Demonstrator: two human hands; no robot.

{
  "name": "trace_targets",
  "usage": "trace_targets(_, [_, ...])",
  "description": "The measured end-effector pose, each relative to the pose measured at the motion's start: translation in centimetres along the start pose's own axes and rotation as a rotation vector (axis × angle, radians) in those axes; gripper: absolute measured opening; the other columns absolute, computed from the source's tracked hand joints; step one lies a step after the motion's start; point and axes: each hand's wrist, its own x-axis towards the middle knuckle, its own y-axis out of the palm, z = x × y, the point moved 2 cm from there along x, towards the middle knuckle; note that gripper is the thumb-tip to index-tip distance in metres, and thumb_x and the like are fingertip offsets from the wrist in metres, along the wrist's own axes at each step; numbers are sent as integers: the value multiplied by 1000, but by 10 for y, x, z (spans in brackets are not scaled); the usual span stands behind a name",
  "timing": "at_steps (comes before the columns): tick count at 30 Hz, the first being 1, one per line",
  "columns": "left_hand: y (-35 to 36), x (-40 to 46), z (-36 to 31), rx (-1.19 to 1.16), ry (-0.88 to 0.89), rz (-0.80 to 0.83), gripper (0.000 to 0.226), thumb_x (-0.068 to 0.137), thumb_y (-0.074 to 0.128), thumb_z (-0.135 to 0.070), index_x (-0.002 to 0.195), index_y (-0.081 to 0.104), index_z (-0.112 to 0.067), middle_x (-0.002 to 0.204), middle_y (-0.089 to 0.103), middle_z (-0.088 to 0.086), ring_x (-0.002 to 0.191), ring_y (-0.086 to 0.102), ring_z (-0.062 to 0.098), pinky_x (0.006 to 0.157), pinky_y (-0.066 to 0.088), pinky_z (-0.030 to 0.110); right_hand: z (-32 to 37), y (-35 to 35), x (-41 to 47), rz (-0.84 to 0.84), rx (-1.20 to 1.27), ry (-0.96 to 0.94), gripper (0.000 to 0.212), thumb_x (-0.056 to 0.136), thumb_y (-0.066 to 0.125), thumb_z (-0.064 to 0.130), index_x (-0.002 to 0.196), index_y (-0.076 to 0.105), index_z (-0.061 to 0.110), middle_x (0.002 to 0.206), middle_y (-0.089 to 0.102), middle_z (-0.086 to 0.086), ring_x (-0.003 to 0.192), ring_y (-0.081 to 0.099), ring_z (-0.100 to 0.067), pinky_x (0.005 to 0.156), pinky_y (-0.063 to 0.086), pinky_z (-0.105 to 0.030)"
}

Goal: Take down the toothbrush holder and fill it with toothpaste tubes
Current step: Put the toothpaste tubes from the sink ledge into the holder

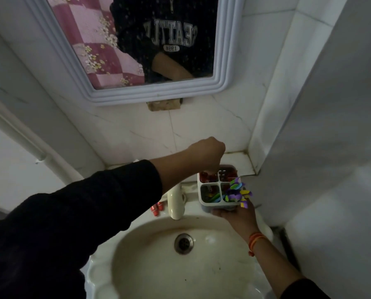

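Note:
A white toothbrush holder [209, 203] with four compartments is held over the back right rim of the sink. My right hand [238, 213] cups it from below. Colourful toothbrushes [237, 192] stick out of its front right compartment. My left hand [207, 153] hangs above the back left compartment with fingers pinched downward on a red toothpaste tube [205, 176] standing in that compartment. Two small red tubes [157, 208] lie on the sink rim left of the tap.
A cream tap [176, 201] stands at the back of the white sink [106, 268], whose drain [183, 243] is in the middle. A framed mirror [150, 91] hangs above on the tiled wall. A wall corner closes in on the right.

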Motion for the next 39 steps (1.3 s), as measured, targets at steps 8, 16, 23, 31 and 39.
trace_targets(8, [7, -2, 77, -741, -321, 24, 37, 93, 69, -37, 92, 74, 0, 81, 80, 11, 70, 79, 21, 74, 65, 36, -9, 0, 5, -3, 18, 1, 67, 48, 96, 5, 103, 67, 30, 98, 75, 21, 100, 68, 4, 85, 57, -27])
trace_targets(16, [79, -10, 163, -202, -488, 154, 65, 75, 81, -43, 126, 62, -7, 123, 68, 11, 108, 67, 28, 92, 56, 33, -10, 3, 5, 2, -13, -17, 62, 49, 96, 2, 91, 70, 38, 95, 75, 19, 96, 67, 8, 83, 55, -20])
trace_targets(23, [124, -10, 165, -159, -482, 120, 42, 89, 71, -30, 120, 58, -4, 122, 64, 15, 111, 64, 27, 85, 52, 32, -7, 10, 6, -5, 73, -10, 65, 53, 89, -15, 100, 66, 25, 100, 73, 3, 88, 66, 16, 71, 52, -5])
trace_targets(31, [77, -9, 157, -405, -476, -144, 35, 86, 75, -37, 105, 73, -7, 106, 74, 10, 92, 71, 25, 86, 60, 36, -13, 12, 8, 64, 71, 45, 59, 76, 76, -12, 130, 52, -10, 118, 62, -16, 78, 68, 6, 61, 54, -11])
trace_targets(39, [-22, -64, 91, -598, -94, -740, 14, 93, 69, -17, 105, 74, -11, 89, 71, -5, 75, 71, 5, 71, 57, 17, -8, 6, 2, 10, -4, 61, 61, 54, 93, -3, 107, 69, 15, 102, 74, 2, 91, 65, 15, 86, 56, -22])
